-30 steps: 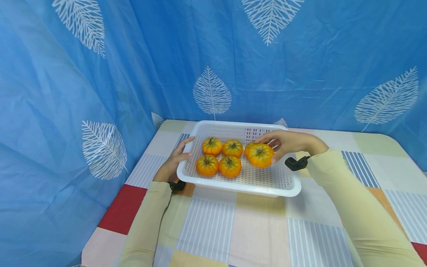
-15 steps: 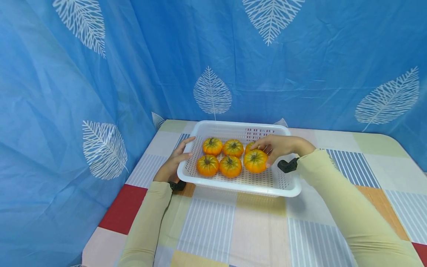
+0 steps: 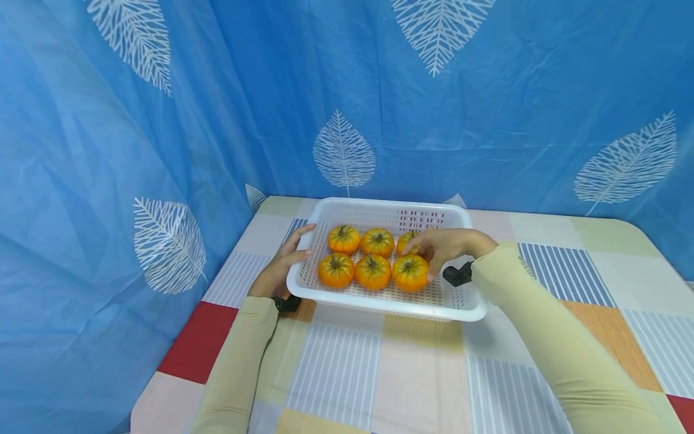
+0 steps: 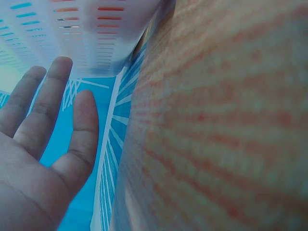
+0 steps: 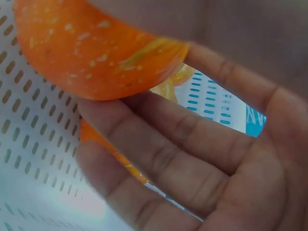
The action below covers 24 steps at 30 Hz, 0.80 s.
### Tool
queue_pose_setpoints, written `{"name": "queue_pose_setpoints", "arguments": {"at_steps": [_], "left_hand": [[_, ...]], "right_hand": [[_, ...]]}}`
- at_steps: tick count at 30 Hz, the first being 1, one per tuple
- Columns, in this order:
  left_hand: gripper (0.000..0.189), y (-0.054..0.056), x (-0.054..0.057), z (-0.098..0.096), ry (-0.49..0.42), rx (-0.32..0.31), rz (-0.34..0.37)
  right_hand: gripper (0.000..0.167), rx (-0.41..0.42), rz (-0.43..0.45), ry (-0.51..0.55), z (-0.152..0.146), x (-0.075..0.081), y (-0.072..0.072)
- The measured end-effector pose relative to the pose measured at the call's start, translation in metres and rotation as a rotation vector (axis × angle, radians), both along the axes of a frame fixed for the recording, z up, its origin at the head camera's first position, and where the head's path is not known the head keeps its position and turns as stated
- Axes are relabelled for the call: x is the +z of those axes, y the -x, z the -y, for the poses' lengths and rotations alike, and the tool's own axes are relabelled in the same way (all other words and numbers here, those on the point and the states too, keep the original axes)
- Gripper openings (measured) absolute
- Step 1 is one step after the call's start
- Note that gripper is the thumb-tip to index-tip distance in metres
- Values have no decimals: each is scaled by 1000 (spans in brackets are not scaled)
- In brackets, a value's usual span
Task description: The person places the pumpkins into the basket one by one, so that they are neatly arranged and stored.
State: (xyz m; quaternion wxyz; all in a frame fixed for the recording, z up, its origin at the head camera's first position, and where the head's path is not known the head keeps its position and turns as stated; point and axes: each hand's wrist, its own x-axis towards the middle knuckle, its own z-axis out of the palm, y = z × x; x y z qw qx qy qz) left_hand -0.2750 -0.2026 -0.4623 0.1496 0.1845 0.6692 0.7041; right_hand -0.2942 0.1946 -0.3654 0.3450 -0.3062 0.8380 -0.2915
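Observation:
A white perforated plastic basket (image 3: 379, 304) holds several small orange pumpkins in two rows. My right hand (image 3: 447, 243) reaches in from the right and grips the front-row right pumpkin (image 3: 410, 274). Close to its fingers, partly covered, lies the back right pumpkin (image 3: 405, 241). In the right wrist view, the thumb and fingers lie around the gripped pumpkin (image 5: 96, 53), low beside the basket wall. My left hand (image 3: 283, 263) is at the basket's left end, fingers extended. The left wrist view shows that hand's spread fingers (image 4: 45, 110) beside the slotted basket wall.
The basket stands on a table with a patchwork checked cloth (image 3: 423, 374), near its back edge. Behind and to the left hangs a blue curtain (image 3: 461, 138) with white leaf prints. Bare basket floor shows right of the pumpkins.
My right hand has moved left and down with its pumpkin, from above the basket's right part into the front row beside the middle pumpkin. My left hand has stayed in place.

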Motion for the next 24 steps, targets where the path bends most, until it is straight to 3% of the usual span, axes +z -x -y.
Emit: {"name": "queue_pose_setpoints", "arguments": {"at_steps": [14, 24], "left_hand": [[77, 0, 0, 0, 2, -4, 17], [78, 1, 0, 1, 13, 0, 23]], "right_hand": [[75, -46, 67, -73, 5, -9, 1], [77, -100, 65, -112, 5, -14, 2]]}}
